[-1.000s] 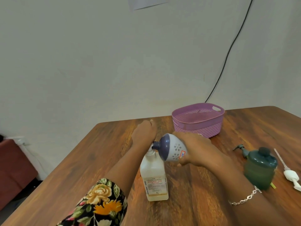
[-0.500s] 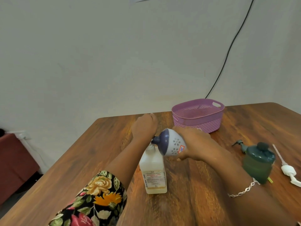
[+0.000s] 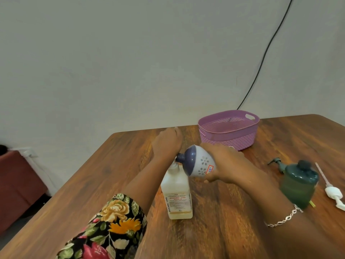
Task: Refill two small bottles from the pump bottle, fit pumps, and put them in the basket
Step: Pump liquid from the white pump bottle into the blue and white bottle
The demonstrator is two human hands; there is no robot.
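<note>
- My left hand (image 3: 166, 143) lies on top of the pump bottle (image 3: 177, 193), covering its pump head. Only the back of the hand shows, so I cannot tell whether my fingers are curled round the head or lie flat on it.
- The pump bottle stands upright on the wooden worktop (image 3: 112, 174). It is pale and translucent, with a printed label and a low band of yellowish liquid at the bottom.
- My right hand (image 3: 225, 163) grips the small white-and-purple bottle (image 3: 197, 161) round its body. The bottle is tipped on its side just right of the pump bottle's top, with its dark neck against the spout.
- The purple basket (image 3: 227, 141) sits behind the pump bottle and to its right, apart from both hands.
- The green bottle (image 3: 296, 187) stands well to the right of the pump bottle, past my right forearm, with a dark cap on it.
- A dark green pump (image 3: 276, 163) lies on the worktop just behind the green bottle.
- A white pump (image 3: 334, 193) with its long tube lies further right of the pump bottle, beyond the green bottle.
- A floral sleeve (image 3: 108, 227) covers my left upper arm, and a silver bracelet (image 3: 283, 217) is on my right wrist.
</note>
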